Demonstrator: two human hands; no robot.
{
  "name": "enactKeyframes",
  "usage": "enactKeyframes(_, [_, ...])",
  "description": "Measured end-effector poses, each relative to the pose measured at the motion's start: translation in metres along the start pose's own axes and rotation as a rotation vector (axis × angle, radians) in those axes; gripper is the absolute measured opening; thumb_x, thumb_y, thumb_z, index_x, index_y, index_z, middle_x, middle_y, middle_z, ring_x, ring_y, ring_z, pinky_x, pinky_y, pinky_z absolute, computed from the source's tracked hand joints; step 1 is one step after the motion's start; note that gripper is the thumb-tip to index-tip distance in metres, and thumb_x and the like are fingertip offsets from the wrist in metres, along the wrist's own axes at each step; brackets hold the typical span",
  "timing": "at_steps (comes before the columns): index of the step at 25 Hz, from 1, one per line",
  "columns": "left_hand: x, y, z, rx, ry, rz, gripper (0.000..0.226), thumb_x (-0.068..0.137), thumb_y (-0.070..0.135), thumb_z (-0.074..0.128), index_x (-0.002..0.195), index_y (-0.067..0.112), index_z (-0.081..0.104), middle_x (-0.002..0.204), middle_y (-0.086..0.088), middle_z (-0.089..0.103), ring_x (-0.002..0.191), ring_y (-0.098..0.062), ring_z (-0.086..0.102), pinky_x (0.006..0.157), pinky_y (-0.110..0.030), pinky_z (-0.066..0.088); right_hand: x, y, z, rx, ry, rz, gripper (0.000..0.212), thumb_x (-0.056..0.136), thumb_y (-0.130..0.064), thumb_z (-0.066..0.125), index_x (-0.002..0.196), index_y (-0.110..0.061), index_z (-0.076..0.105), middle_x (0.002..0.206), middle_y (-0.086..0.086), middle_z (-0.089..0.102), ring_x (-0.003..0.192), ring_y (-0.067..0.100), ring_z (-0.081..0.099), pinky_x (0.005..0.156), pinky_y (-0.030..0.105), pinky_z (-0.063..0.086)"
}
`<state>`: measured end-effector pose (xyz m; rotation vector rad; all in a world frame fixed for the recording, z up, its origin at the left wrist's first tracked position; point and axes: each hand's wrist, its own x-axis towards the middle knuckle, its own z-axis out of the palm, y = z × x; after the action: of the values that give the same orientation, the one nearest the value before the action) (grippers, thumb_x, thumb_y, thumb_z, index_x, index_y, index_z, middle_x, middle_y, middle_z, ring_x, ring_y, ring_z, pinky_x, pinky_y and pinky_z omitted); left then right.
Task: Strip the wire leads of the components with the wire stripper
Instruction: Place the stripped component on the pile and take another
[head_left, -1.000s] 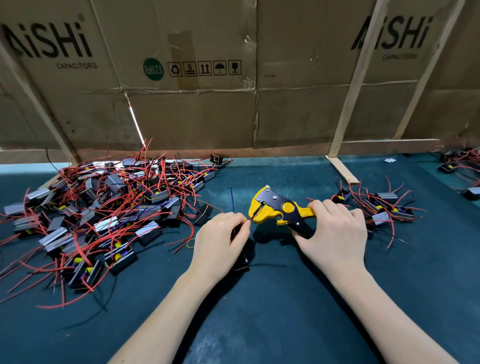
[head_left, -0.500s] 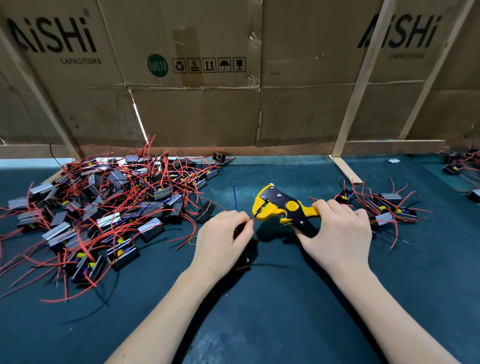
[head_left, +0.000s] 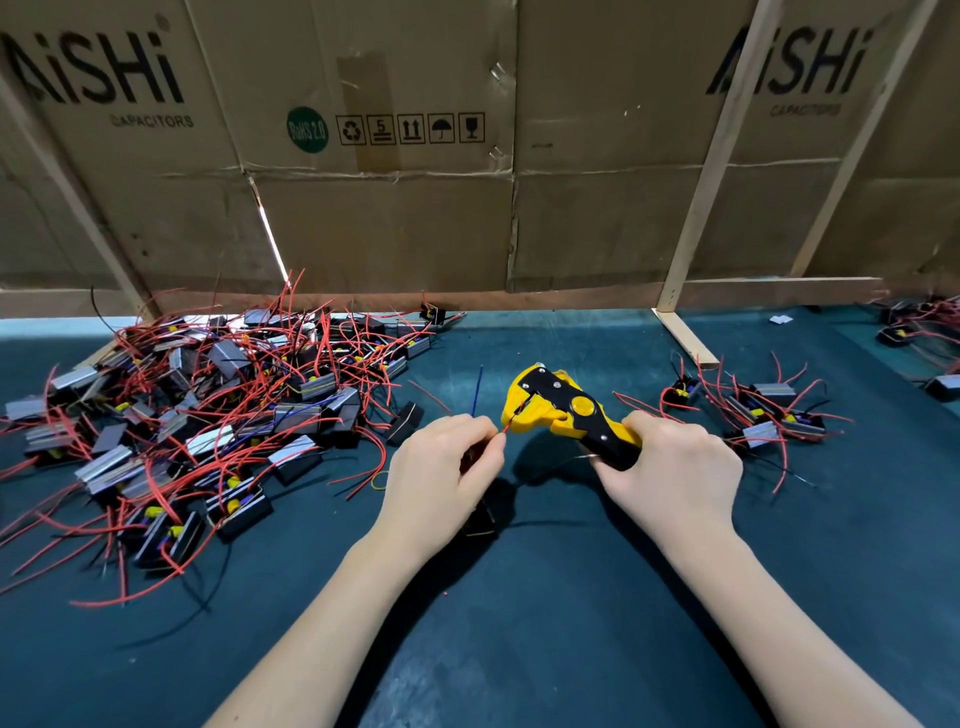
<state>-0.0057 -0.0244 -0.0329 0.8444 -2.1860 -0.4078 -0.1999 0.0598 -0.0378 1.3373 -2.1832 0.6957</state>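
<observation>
Over a dark green work mat (head_left: 519, 649), a person's left hand (head_left: 441, 483) is pinching a red wire lead (head_left: 506, 427) and feeding it into the head of a yellow-and-black wire stripper (head_left: 561, 410), whose handles the right hand (head_left: 670, 470) is gripping. Behind, components (head_left: 208, 410) are lying heaped at left, a smaller cluster (head_left: 763, 410) at right, before a cardboard wall (head_left: 389, 218).

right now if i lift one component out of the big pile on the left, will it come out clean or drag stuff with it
Probably drags others: the pile is laced with looping red leads crossing many bodies. The leads look floppy, curving and drooping onto the mat. The small blocky bodies seem light and unlikely to roll.
</observation>
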Motion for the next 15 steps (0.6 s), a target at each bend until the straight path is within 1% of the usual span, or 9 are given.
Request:
enactKeyframes(3, [0.004, 0.002, -0.002, -0.071, -0.020, 0.015, 0.023, 0.091, 0.026, 0.053, 0.073, 0.012, 0.059, 0.065, 0.007, 0.049, 0.068, -0.015, 0.047, 0.065, -0.036, 0.043, 0.001, 0.000, 0.001, -0.021, -0.046, 0.047, 0.035, 0.067, -0.050, 0.081, 0.066, -0.018, 0.067, 0.061, 0.006, 0.064, 0.065, 0.035, 0.063, 0.054, 0.028, 0.028])
enactKeyframes(5, [0.002, 0.000, -0.002, -0.030, -0.051, 0.037, 0.022, 0.088, 0.026, 0.054, 0.071, 0.012, 0.059, 0.064, 0.006, 0.049, 0.067, -0.014, 0.046, 0.064, -0.036, 0.043, 0.005, 0.005, 0.003, -0.042, -0.112, 0.118, 0.041, 0.070, -0.063, 0.072, 0.072, -0.023, 0.067, 0.068, 0.002, 0.066, 0.075, 0.033, 0.064, 0.057, 0.029, 0.032])
enactKeyframes(6, [0.000, -0.001, -0.002, -0.010, -0.071, 0.039, 0.022, 0.087, 0.026, 0.054, 0.070, 0.013, 0.058, 0.063, 0.004, 0.050, 0.066, -0.015, 0.045, 0.064, -0.037, 0.043, 0.008, 0.008, 0.003, -0.039, -0.114, 0.158, 0.044, 0.070, -0.067, 0.069, 0.074, -0.023, 0.065, 0.071, 0.002, 0.065, 0.077, 0.032, 0.064, 0.058, 0.030, 0.034])
enactKeyframes(7, [-0.002, -0.003, -0.001, -0.010, -0.083, 0.027, 0.022, 0.086, 0.027, 0.054, 0.069, 0.013, 0.057, 0.062, 0.003, 0.051, 0.065, -0.014, 0.045, 0.063, -0.037, 0.043, 0.010, 0.012, 0.002, -0.015, -0.083, 0.174, 0.045, 0.070, -0.066, 0.070, 0.077, -0.023, 0.064, 0.073, 0.003, 0.064, 0.077, 0.033, 0.064, 0.061, 0.032, 0.037])
enactKeyframes(8, [-0.004, -0.004, -0.001, -0.030, -0.083, 0.007, 0.022, 0.086, 0.027, 0.054, 0.069, 0.014, 0.057, 0.062, 0.003, 0.051, 0.064, -0.014, 0.045, 0.063, -0.037, 0.043, 0.011, 0.018, 0.002, 0.010, -0.014, 0.157, 0.045, 0.070, -0.062, 0.074, 0.081, -0.019, 0.064, 0.075, 0.006, 0.064, 0.077, 0.034, 0.063, 0.065, 0.036, 0.038])
enactKeyframes(10, [-0.003, -0.006, 0.000, -0.071, -0.054, -0.033, 0.021, 0.085, 0.027, 0.053, 0.068, 0.015, 0.056, 0.061, 0.005, 0.049, 0.062, -0.012, 0.044, 0.062, -0.035, 0.041, 0.010, 0.026, 0.005, -0.011, 0.105, 0.105, 0.050, 0.067, -0.052, 0.081, 0.089, -0.011, 0.064, 0.081, 0.009, 0.064, 0.078, 0.035, 0.061, 0.072, 0.039, 0.036])
enactKeyframes(15, [-0.001, -0.009, 0.002, -0.066, -0.058, -0.047, 0.026, 0.085, 0.027, 0.050, 0.065, 0.011, 0.049, 0.060, 0.001, 0.045, 0.061, -0.014, 0.041, 0.062, -0.037, 0.040, 0.004, 0.023, 0.015, -0.098, 0.150, -0.041, 0.045, 0.064, -0.042, 0.082, 0.086, -0.009, 0.062, 0.079, 0.009, 0.059, 0.075, 0.035, 0.057, 0.071, 0.041, 0.034])
